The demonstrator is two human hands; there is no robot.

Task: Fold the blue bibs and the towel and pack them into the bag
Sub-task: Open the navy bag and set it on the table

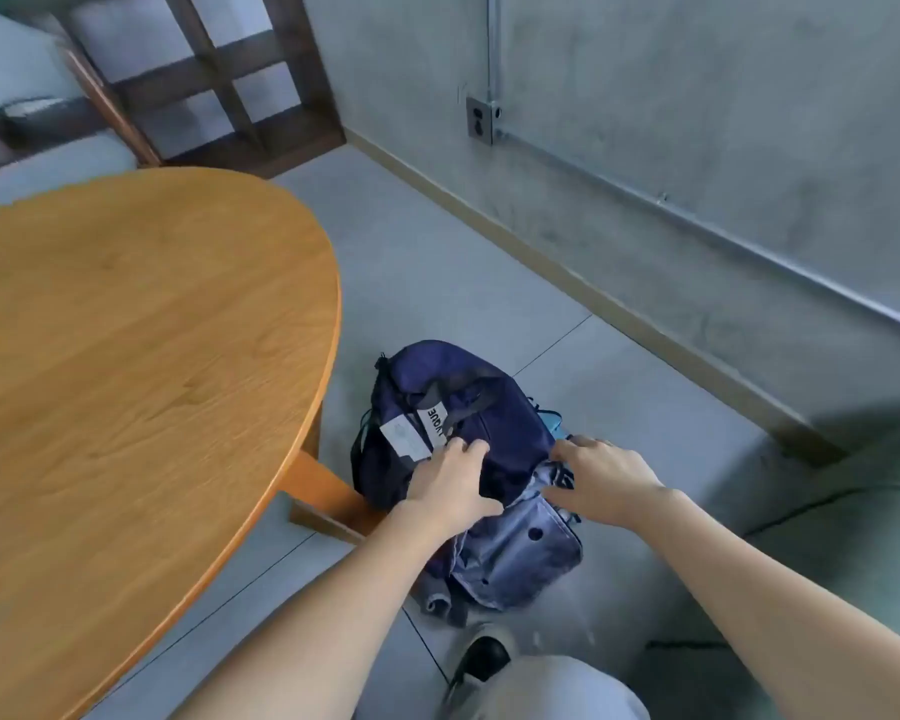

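Left of both hands curves a round, smooth wooden surface (141, 345). The left hand (450, 480) takes a curled-finger grip on the soft navy fabric bag (458, 407), which lies on the tiled floor (437, 262), its long axis running away from the person. The right hand (601, 480) rests spread-fingered on the bag's paler, rumpled open flap (520, 558), just right of the left grip.

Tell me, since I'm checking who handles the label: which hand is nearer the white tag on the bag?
Left. The left hand rests on the bag with its fingers right beside the white tag. The right hand is farther off, at the bag's right edge.
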